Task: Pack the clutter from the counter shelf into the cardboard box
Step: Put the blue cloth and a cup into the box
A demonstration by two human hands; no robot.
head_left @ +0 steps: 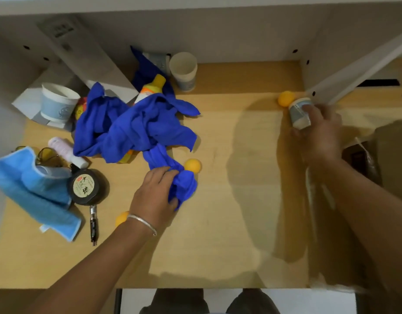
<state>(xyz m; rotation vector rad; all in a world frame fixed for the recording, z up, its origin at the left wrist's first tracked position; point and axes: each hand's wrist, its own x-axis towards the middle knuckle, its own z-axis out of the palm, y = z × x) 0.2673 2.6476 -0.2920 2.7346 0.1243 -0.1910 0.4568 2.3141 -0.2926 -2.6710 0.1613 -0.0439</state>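
Observation:
A dark blue cloth [136, 128] sprawls over the left middle of the wooden shelf [229, 200]. My left hand [153, 196] grips the cloth's near end, close to an orange ball [192, 165]. My right hand [320, 132] holds a paper cup [299, 114] on its side at the right, just in front of another orange ball [285, 98]. The cardboard box [390, 159] is at the right edge, partly behind my right arm. A third orange ball [121, 218] peeks out by my left wrist.
On the left lie a light blue towel [34, 191], a round black tin [85, 186], a pen [93, 225], a pink tube [66, 151], and a paper cup [57, 104] on white boxes. A yellow-capped bottle [151, 88] and a third cup [183, 71] stand at the back.

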